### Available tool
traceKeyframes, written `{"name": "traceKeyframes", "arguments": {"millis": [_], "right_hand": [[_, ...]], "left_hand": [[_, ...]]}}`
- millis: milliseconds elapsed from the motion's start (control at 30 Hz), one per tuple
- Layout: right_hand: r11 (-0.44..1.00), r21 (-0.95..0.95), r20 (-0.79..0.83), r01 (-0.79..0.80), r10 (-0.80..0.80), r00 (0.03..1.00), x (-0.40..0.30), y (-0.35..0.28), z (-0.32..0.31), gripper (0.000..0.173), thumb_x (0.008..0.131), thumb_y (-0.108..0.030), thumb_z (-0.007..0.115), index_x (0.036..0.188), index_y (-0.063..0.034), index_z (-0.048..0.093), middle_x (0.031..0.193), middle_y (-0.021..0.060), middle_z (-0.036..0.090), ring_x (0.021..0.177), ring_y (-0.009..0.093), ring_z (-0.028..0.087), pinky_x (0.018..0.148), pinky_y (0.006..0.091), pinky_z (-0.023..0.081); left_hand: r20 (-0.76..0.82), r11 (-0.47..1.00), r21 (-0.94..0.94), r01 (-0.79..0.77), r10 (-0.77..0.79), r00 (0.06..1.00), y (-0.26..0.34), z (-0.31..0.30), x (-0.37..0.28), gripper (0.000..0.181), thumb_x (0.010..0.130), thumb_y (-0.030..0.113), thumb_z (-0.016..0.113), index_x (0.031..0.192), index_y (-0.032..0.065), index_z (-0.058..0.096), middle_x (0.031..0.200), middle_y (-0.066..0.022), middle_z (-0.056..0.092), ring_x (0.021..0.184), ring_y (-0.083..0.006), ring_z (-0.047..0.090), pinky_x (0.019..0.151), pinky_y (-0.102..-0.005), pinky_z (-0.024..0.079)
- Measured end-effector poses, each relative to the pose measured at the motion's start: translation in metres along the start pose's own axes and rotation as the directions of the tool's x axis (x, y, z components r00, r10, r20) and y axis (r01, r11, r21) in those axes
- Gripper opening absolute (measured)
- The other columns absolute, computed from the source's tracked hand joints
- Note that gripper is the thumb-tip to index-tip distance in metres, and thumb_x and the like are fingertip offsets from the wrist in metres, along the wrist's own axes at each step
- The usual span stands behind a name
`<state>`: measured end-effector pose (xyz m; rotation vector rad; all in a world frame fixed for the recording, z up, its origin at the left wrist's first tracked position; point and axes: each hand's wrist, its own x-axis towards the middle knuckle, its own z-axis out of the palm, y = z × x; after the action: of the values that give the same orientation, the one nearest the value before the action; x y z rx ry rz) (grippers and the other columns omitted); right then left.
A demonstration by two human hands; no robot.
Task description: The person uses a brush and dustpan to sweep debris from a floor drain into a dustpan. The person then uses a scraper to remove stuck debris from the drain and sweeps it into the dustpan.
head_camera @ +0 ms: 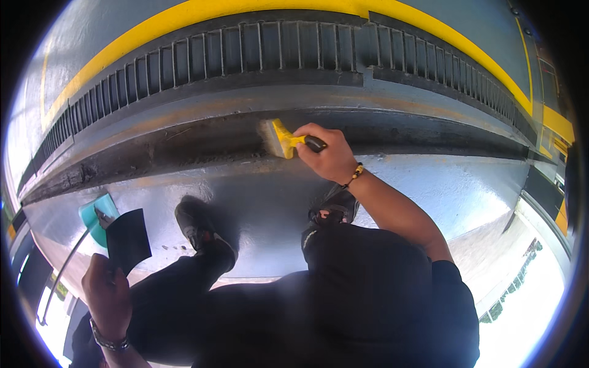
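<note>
My right hand (326,154) grips the black-and-yellow handle of a wide brush (281,139) with pale bristles. The bristles are over the dark, dirty channel (207,138) in the floor and look blurred. My left hand (108,287), low at the left, holds a thin black flexible sheet (129,239) by its lower end. Just beyond the sheet lies a turquoise dustpan (106,202) with a long thin handle and some grey debris in it; the sheet partly hides it.
A black slotted grate (271,46) runs along the channel's far side, with a yellow painted stripe (294,7) beyond it. My two dark shoes (195,221) stand on the grey painted floor (271,207) on the near side. Yellow-and-black structures are at the right.
</note>
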<state>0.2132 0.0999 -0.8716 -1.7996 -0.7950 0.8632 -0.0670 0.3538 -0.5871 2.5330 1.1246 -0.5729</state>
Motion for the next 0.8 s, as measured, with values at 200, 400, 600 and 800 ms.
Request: {"name": "traceKeyframes", "arguments": {"millis": [200, 400, 600, 800], "right_hand": [[0.848, 0.069, -0.063, -0.525, 0.529, 0.846, -0.067, -0.049, -0.116, 0.029, 0.087, -0.012, 0.068, 0.116, -0.0072, 0.065, 0.087, 0.0066, 0.069, 0.071, 0.015, 0.066, 0.067, 0.0272, 0.051], [0.855, 0.109, -0.392, -0.506, 0.505, 0.769, -0.185, -0.137, -0.155, 0.033, 0.083, -0.016, 0.075, 0.114, -0.0084, 0.066, 0.098, 0.0044, 0.065, 0.086, 0.011, 0.058, 0.078, 0.0260, 0.046], [0.718, 0.578, -0.629, -0.388, 0.695, 0.349, -0.369, -0.295, -0.202, 0.026, 0.088, -0.004, 0.065, 0.114, -0.0035, 0.063, 0.086, 0.0023, 0.065, 0.066, 0.007, 0.057, 0.062, 0.0230, 0.048], [0.619, 0.729, -0.609, -0.293, 0.782, 0.135, -0.583, -0.383, -0.230, 0.022, 0.089, -0.008, 0.065, 0.110, -0.0001, 0.063, 0.092, 0.0061, 0.066, 0.072, 0.012, 0.064, 0.064, 0.0263, 0.053]], "left_hand": [[0.252, 0.998, 0.005, -0.060, 0.057, 0.966, 0.018, 0.008, 0.018, 0.010, 0.076, 0.002, 0.056, 0.084, 0.0022, 0.050, 0.076, -0.0213, 0.059, 0.074, -0.0444, 0.059, 0.067, -0.0520, 0.047], [0.112, 0.991, -0.048, -0.129, 0.133, 0.985, 0.028, 0.041, -0.012, 0.009, 0.086, 0.005, 0.056, 0.091, 0.0032, 0.049, 0.088, -0.0211, 0.061, 0.081, -0.0445, 0.060, 0.070, -0.0531, 0.049], [0.258, 0.977, -0.187, 0.102, -0.052, 0.965, 0.099, -0.003, -0.103, 0.016, 0.086, 0.013, 0.065, 0.093, 0.0046, 0.052, 0.088, -0.0186, 0.061, 0.086, -0.0410, 0.061, 0.074, -0.0490, 0.048], [0.188, 0.964, -0.013, -0.266, 0.264, 0.946, 0.244, -0.092, -0.127, 0.019, 0.088, 0.017, 0.066, 0.093, 0.0047, 0.052, 0.084, -0.0187, 0.061, 0.086, -0.0410, 0.060, 0.073, -0.0503, 0.046]]}}
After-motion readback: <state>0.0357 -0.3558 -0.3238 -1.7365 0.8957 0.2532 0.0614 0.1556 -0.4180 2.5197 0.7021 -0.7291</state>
